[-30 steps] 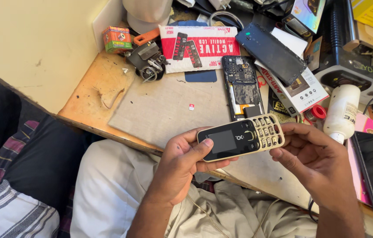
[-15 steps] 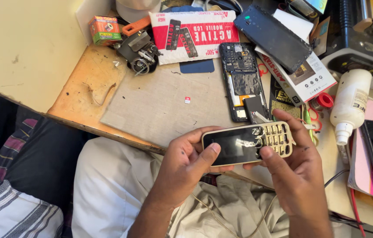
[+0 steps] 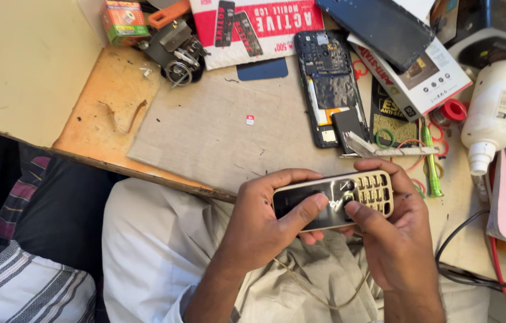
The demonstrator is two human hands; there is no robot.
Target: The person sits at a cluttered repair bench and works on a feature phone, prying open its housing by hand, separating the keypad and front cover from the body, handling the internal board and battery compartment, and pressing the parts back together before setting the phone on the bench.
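between both hands (image 3: 265, 221) (image 3: 393, 239), keypad phone (image 3: 333, 200) lies crosswise, keypad rightward.

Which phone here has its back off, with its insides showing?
The black smartphone lying on the mat above the hands, circuit board exposed; the gold keypad phone is closed.

Left hand (image 3: 265, 221) and right hand (image 3: 393, 239) grip a gold-coloured keypad phone with dark screen (image 3: 332, 200) horizontally, both thumbs on its face, over the lap. Beyond, on the cluttered wooden table (image 3: 106, 113): opened black smartphone body (image 3: 329, 84), white plastic bottle (image 3: 492, 113), green-handled tool (image 3: 431, 161).
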